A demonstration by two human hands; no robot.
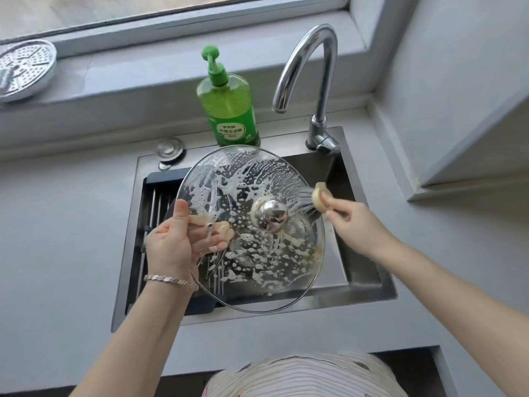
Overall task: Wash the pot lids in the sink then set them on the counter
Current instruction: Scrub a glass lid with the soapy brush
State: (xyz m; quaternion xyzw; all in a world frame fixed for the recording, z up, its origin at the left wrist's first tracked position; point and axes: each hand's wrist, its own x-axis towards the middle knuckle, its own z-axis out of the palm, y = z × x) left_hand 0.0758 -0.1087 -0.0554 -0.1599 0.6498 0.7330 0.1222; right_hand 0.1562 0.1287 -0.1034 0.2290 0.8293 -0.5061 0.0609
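1. A large glass pot lid (257, 262) is held over the sink (369, 287), tilted, with its top side facing up and its far edge close to the soap bottle.
2. White foam streaks and bubbles cover most of the glass; the shiny metal knob (272, 216) at its centre is also wet with suds.
3. The left hand (169, 245) grips the lid at its left rim: the thumb lies on top of the glass and the curled fingers show through it from underneath. A silver bracelet (171, 279) sits on that wrist.
4. The right hand (352, 222) is closed around the pale round handle of a scrub brush (317, 200), fingers pinching it.
5. The brush's dark bristles touch the lid's upper surface just right of the knob, near the right rim.
6. A dark drain rack (160, 196) with metal rods lies in the left part of the sink, partly beneath the lid.
7. A chrome faucet (317, 67) arches over the back right corner of the sink; no water shows at its spout.
8. A green pump bottle of dish soap (229, 110) stands just behind the sink, left of the faucet.
9. A perforated metal steamer plate (24, 70) rests on the window ledge at far left.
10. The grey worktop (57, 224) surrounds the sink on all sides.
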